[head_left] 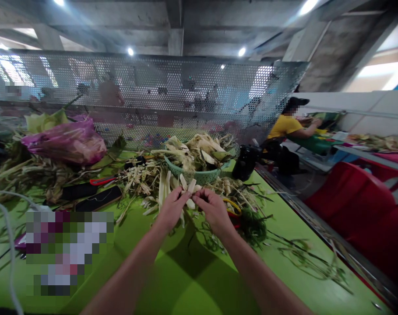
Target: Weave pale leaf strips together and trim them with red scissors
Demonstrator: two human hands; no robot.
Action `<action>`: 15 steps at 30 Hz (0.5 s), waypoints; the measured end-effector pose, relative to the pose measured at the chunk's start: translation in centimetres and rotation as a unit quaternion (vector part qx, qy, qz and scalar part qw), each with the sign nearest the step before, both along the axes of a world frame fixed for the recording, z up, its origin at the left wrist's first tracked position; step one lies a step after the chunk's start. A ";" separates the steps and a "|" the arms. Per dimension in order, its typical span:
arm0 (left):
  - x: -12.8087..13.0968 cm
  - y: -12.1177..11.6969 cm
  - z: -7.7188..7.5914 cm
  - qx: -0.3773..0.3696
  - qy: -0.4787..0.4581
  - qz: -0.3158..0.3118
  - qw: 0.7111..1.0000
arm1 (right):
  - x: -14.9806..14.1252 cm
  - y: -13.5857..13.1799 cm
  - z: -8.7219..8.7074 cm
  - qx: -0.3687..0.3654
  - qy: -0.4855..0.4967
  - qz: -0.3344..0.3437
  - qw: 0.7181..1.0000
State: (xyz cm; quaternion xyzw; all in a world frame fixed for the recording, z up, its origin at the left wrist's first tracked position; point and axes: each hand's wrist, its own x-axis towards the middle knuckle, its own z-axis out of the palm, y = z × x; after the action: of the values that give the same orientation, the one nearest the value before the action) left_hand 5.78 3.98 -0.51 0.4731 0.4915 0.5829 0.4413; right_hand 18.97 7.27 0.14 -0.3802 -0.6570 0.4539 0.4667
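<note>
Both my hands meet over the green table (192, 280), fingers pinched on a small bundle of pale leaf strips (189, 189). My left hand (171, 209) grips the strips from the left. My right hand (213, 209) pinches them from the right. The strips stick up and fan out above my fingers. Just behind them stands a teal plastic basket (202, 176) heaped with pale and green leaf pieces. More cut leaf scraps (142, 179) lie scattered around the basket.
A pink plastic bag (65, 142) sits on leaf piles at the left. Two dark phones (98, 199) lie near red-handled scissors (103, 180). A perforated metal screen (146, 96) runs behind the table. A person in a yellow shirt (286, 127) sits at the right; red chairs (350, 201) stand beside the table.
</note>
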 end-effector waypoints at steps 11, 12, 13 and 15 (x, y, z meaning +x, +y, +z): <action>-0.4 -0.2 0.1 -0.007 -0.006 0.009 1.000 | 0.3 -0.1 0.5 -0.027 0.087 0.021 0.996; -0.5 -0.1 0.1 -0.008 -0.001 0.003 1.000 | 0.4 -0.1 0.5 -0.006 0.075 0.013 0.997; -0.5 -0.1 0.2 -0.008 0.008 -0.002 1.000 | 0.4 -0.1 0.5 0.018 0.059 0.009 0.998; -0.6 0.1 0.1 -0.011 0.037 -0.005 0.999 | 0.5 -0.1 0.4 0.066 0.026 0.016 0.997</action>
State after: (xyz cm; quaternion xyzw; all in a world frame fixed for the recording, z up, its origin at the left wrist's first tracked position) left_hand 5.20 4.06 -0.36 0.4917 0.5119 0.5573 0.4308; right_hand 19.49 7.15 0.59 -0.3260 -0.6794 0.4265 0.5003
